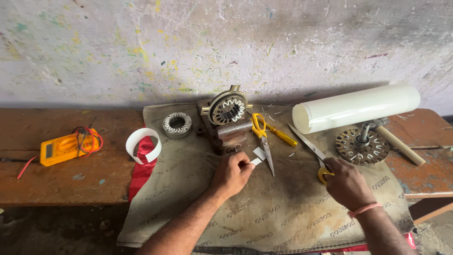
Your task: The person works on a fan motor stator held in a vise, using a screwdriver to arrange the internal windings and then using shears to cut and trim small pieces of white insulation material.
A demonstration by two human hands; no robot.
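My left hand (232, 174) rests on the burlap sack (264, 212) and pinches a small white paper strip (255, 161). Another white paper piece (259, 153) lies just beyond it. My right hand (346, 182) grips the yellow handles of a pair of scissors (309, 145), its blades pointing up-left on the sack. A second pair of yellow-handled scissors (262, 134) lies between my hands. Behind them, a motor stator (227, 110) stands upright in a rusty vise (231, 133).
A yellow multimeter (63, 147) with red leads sits at left on the wooden bench. A white strip loop (141, 144), a small stator core (177, 124), a yellow screwdriver (281, 135), a white roll (356, 107), a slotted rotor disc (362, 146) and a hammer handle (400, 145) lie around.
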